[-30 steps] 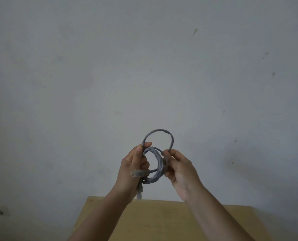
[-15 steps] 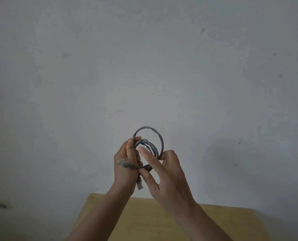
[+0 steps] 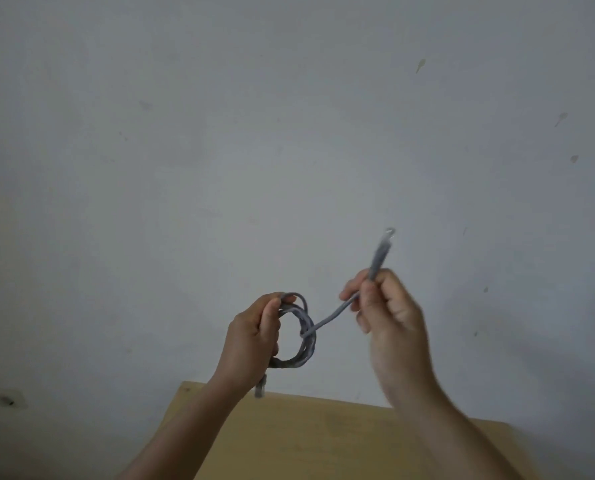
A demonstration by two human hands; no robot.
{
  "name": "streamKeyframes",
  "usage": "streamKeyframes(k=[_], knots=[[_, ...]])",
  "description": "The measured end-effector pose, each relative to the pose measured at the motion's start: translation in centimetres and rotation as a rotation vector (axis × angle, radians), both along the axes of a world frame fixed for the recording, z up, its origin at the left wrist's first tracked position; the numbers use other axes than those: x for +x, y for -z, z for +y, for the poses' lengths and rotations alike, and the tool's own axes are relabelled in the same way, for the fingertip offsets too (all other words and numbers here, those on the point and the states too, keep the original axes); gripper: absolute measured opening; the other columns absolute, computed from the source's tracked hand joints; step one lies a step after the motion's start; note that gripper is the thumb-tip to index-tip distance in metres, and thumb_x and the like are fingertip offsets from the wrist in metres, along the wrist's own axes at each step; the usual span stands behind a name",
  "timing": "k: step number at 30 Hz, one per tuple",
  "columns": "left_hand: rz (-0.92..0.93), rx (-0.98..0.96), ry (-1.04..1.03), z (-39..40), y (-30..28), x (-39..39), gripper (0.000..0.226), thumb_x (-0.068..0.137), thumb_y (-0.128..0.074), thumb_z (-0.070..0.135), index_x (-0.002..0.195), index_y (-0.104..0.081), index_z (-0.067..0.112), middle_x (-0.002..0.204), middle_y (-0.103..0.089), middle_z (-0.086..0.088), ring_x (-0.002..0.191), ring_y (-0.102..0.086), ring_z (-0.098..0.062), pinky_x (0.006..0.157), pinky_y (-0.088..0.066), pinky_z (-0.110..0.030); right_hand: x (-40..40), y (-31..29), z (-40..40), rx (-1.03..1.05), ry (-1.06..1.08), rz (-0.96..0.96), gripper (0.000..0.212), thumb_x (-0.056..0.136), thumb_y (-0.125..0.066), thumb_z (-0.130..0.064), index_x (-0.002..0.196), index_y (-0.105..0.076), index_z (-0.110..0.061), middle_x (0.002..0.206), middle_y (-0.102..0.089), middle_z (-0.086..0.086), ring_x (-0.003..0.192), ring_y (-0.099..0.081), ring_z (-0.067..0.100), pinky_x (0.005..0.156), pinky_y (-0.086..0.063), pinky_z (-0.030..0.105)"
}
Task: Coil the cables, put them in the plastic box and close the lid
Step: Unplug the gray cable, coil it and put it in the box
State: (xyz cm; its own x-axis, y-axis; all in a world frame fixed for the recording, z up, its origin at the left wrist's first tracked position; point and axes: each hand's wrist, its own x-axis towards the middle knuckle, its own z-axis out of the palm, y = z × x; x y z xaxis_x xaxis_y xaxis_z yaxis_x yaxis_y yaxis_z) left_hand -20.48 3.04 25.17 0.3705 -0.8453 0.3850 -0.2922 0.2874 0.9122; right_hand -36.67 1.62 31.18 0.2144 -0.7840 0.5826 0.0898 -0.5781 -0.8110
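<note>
Above the table's far edge, my left hand grips the coiled grey cable. Its free tail runs up-right to my right hand, which pinches it below the plug.

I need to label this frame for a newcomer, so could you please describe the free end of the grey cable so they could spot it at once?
Start from the wooden table at the bottom and follow the right hand raised above it. The cable end sticks up out of that fist against the pale wall. Unlike the coil gripped by the left hand, it is straight and tipped with a plug.
</note>
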Motion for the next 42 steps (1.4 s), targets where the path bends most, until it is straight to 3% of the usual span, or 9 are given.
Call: streamKeyframes(k=[7,10,15,20,26,30,33,39,42], knots=[[0.114,-0.116,0.036,0.2,-1.5,0.8,0.031,0.101,-0.030,0.022,0.099,-0.060,0.017,0.047,-0.034,0.012,0.044,-0.027,-0.009,0.042,-0.028,-0.023,-3.1,-0.9,-2.9,0.307,0.028,0.057,0.031,0.099,-0.037,-0.007,0.084,-0.064,-0.011,0.058,-0.048,-0.005,0.052,-0.036,0.007,0.048,-0.029,0.018],[0.253,-0.126,-0.095,-0.2,-2.4,1.5,0.026,0.101,-0.031,0.021,0.095,-0.056,0.016,0.047,-0.037,0.013,0.044,-0.030,-0.008,0.042,-0.029,-0.024,-3.8,-0.9,-2.4,0.218,-0.030,0.142,0.032,0.098,-0.039,-0.008,0.089,-0.068,-0.018,0.056,-0.049,-0.009,0.054,-0.035,0.009,0.053,-0.029,0.021],[0.545,-0.101,-0.143,-1.0,-3.7,1.2,0.026,0.099,-0.035,0.018,0.091,-0.059,0.012,0.048,-0.031,0.011,0.042,-0.027,-0.008,0.038,-0.026,-0.019,-3.2,0.3,-0.9,-0.137,-0.051,0.547,0.029,0.095,-0.046,-0.009,0.099,-0.068,-0.028,0.060,-0.050,-0.012,0.055,-0.042,0.011,0.057,-0.035,0.016],[0.583,-0.124,-0.050,-0.4,-4.4,0.3,0.027,0.099,-0.034,0.019,0.092,-0.059,0.010,0.048,-0.029,0.012,0.043,-0.024,-0.008,0.038,-0.024,-0.018,-3.1,2.2,-2.1,-0.078,0.087,0.587,0.024,0.095,-0.047,-0.013,0.096,-0.067,-0.027,0.055,-0.046,-0.001,0.046,-0.035,0.009,0.048,-0.030,0.019],[0.594,-0.124,0.063,-0.1,-5.3,-1.3,0.030,0.101,-0.032,0.021,0.095,-0.059,0.008,0.048,-0.028,0.012,0.042,-0.024,-0.006,0.037,-0.025,-0.016,-1.9,2.9,-2.4,-0.032,0.020,0.763,0.021,0.095,-0.049,-0.017,0.097,-0.069,-0.024,0.058,-0.054,-0.010,0.049,-0.040,0.009,0.051,-0.032,0.017],[0.640,-0.051,0.088,-0.2,-4.7,-2.2,0.030,0.100,-0.033,0.022,0.095,-0.058,0.006,0.050,-0.025,0.008,0.042,-0.023,-0.005,0.037,-0.024,-0.016,-1.3,1.6,-2.2,-0.036,-0.043,0.684,0.024,0.094,-0.049,-0.009,0.096,-0.070,-0.021,0.059,-0.057,-0.027,0.056,-0.049,0.001,0.057,-0.036,0.010],[0.652,0.017,0.049,-0.2,-4.1,-2.8,0.028,0.100,-0.033,0.024,0.087,-0.052,0.009,0.056,-0.025,0.003,0.046,-0.023,-0.009,0.040,-0.024,-0.018,-0.9,1.3,-2.5,-0.044,-0.054,0.631,0.030,0.090,-0.049,0.001,0.088,-0.070,-0.020,0.060,-0.056,-0.013,0.058,-0.048,0.003,0.055,-0.037,0.010],[0.669,-0.050,-0.057,-0.5,-4.1,-3.5,0.033,0.100,-0.029,0.022,0.075,-0.050,0.015,0.051,-0.029,0.006,0.041,-0.025,-0.007,0.041,-0.025,-0.021,0.8,2.8,-2.3,0.067,0.056,0.378,0.019,0.088,-0.057,-0.007,0.080,-0.067,-0.022,0.058,-0.063,-0.006,0.048,-0.040,0.009,0.048,-0.034,0.020],[0.699,-0.077,-0.148,-0.8,-4.3,-3.9,0.031,0.101,-0.029,0.025,0.088,-0.054,0.011,0.053,-0.030,0.006,0.041,-0.029,-0.007,0.040,-0.028,-0.020,1.8,3.7,-1.2,0.032,0.115,0.311,0.016,0.090,-0.055,-0.009,0.084,-0.064,-0.020,0.066,-0.066,-0.001,0.053,-0.050,0.015,0.051,-0.040,0.019]])
